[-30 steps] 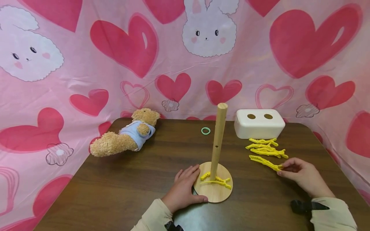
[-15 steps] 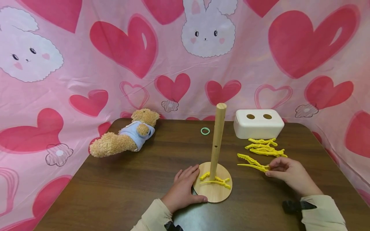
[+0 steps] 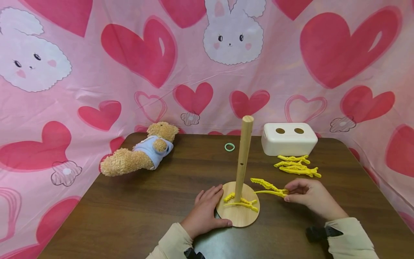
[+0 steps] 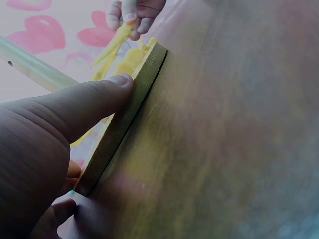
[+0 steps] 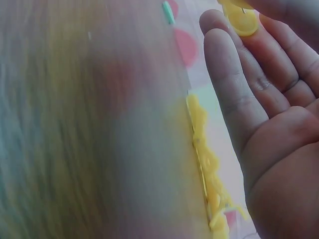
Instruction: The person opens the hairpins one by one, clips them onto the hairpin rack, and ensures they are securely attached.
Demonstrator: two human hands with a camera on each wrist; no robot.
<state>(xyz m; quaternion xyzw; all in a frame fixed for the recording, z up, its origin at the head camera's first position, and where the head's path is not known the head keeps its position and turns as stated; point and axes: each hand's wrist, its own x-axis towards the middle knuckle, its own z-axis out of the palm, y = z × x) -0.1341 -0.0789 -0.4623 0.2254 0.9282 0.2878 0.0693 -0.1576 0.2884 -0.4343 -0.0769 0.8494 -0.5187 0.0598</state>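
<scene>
My left hand (image 3: pixel 207 212) holds the left edge of the round base of a wooden stand (image 3: pixel 244 151), thumb at the front rim and fingers along the far side. In the left wrist view the thumb lies on the rim of the base (image 4: pixel 130 102). A yellow alligator hair clip (image 3: pixel 249 205) lies on the base by the foot of the upright post. My right hand (image 3: pixel 312 198) pinches another yellow hair clip (image 3: pixel 267 185) at its handle end. That clip's two arms are spread and point left, its tips close to the base's right edge.
Several yellow hair clips (image 3: pixel 299 171) lie in a group before a white box (image 3: pixel 289 145) with two round holes. A small green ring (image 3: pixel 225 146) lies behind the post. At the back left is a teddy bear (image 3: pixel 155 149) in a blue top.
My right hand has drawn a hair clip away from the group and carried it left toward the stand. Its arms have spread apart. My left hand stays at the base.
</scene>
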